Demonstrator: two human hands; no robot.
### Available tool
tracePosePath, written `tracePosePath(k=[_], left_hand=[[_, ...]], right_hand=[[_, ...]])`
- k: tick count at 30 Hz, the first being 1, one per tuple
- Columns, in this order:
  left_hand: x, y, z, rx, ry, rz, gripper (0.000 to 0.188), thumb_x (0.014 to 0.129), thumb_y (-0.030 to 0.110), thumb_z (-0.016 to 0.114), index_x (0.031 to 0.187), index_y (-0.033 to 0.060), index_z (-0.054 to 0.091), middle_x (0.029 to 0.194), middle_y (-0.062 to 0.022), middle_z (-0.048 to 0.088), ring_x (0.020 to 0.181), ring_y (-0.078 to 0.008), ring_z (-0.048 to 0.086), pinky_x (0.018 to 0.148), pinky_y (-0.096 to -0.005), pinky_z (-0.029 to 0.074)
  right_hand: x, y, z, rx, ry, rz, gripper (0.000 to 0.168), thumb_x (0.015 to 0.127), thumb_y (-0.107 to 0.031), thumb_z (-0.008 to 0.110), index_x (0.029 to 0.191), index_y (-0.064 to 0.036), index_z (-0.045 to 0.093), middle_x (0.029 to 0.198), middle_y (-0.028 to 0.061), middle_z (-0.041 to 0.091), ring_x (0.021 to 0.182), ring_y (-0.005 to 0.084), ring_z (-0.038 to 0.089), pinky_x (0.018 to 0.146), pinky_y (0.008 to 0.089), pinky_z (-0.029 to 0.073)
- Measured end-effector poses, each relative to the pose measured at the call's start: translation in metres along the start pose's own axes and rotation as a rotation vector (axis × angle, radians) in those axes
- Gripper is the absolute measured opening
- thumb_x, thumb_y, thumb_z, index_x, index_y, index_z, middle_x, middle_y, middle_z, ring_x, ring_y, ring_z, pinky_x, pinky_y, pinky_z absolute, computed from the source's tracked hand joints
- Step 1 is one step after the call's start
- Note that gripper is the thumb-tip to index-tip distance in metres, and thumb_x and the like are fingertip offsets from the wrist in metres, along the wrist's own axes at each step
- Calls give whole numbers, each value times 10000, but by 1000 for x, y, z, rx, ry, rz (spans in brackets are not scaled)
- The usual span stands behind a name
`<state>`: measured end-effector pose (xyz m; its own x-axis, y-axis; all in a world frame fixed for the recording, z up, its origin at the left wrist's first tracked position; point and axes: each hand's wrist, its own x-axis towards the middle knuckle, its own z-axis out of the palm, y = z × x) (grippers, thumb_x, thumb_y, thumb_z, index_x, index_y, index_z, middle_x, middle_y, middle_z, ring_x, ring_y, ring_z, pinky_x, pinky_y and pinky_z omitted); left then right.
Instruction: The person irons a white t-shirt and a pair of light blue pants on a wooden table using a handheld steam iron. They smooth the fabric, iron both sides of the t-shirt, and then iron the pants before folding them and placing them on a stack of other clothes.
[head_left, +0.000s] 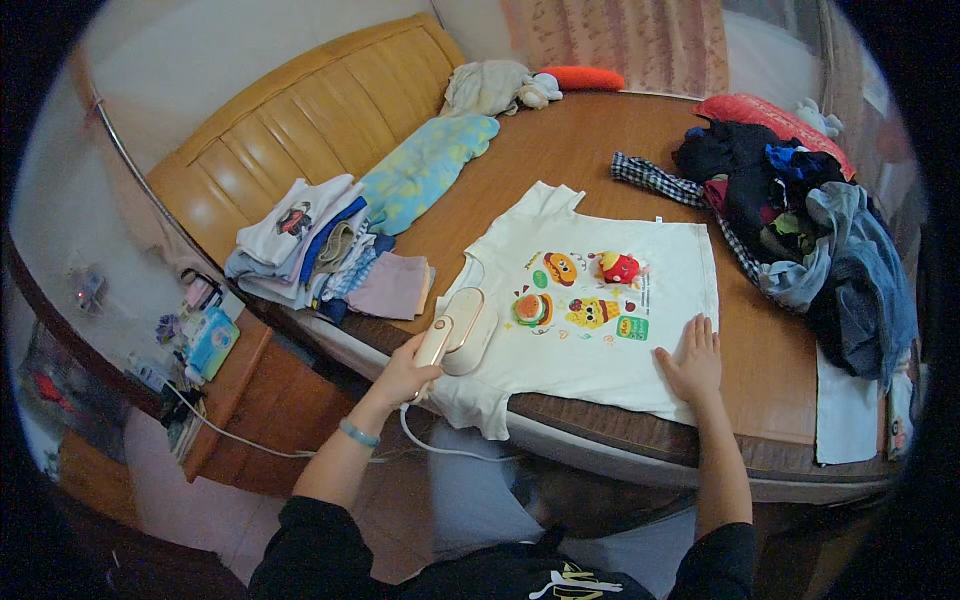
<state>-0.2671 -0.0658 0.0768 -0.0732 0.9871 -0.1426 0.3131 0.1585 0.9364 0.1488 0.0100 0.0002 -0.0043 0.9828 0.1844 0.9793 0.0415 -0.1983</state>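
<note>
A white T-shirt (592, 367) with cartoon food prints lies spread on the brown bed surface, its collar towards the left. My left hand (405, 373) grips the handle of a cream handheld garment steamer (469, 334) with gold trim. The steamer's head is over the shirt near the collar and lower sleeve; whether it presses on the cloth I cannot tell. A white cord (450, 451) runs from the handle's lower end. My right hand (694, 360) rests flat on the shirt near its hem, fingers spread, holding nothing.
Folded clothes (322, 247) are stacked on the left, by a blue-and-yellow pillow (427, 169) and the wooden headboard (315, 97). A heap of loose clothes (787, 210) covers the bed's right side. A bedside cabinet (255, 405) holding a tissue pack (214, 341) stands at left.
</note>
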Motion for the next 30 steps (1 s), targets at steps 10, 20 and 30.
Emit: tracePosePath(k=[10, 20, 30], left_hand=[[33, 10, 0, 35, 43, 54, 626, 651, -5, 551, 1244, 26, 355, 784, -76, 534, 481, -103, 484, 400, -239, 406], [68, 14, 26, -18, 33, 30, 486, 690, -15, 567, 1150, -2, 411, 779, -66, 539, 472, -97, 483, 406, -233, 414], [38, 21, 34, 5, 0, 7, 544, 667, -33, 537, 1188, 15, 385, 800, -66, 529, 513, -103, 496, 424, -237, 417]], right_hand=[[1, 4, 6, -14, 27, -12, 833, 764, -561, 426, 1264, 86, 268, 1354, 216, 222, 1283, 294, 172, 1046, 388, 123], [1, 0, 2, 3, -11, -14, 829, 773, -556, 418, 1271, 86, 252, 1361, 216, 203, 1291, 293, 143, 1050, 387, 103], [2, 6, 5, -5, 43, -23, 817, 765, -530, 448, 1256, 97, 266, 1346, 232, 226, 1279, 314, 170, 1040, 403, 134]])
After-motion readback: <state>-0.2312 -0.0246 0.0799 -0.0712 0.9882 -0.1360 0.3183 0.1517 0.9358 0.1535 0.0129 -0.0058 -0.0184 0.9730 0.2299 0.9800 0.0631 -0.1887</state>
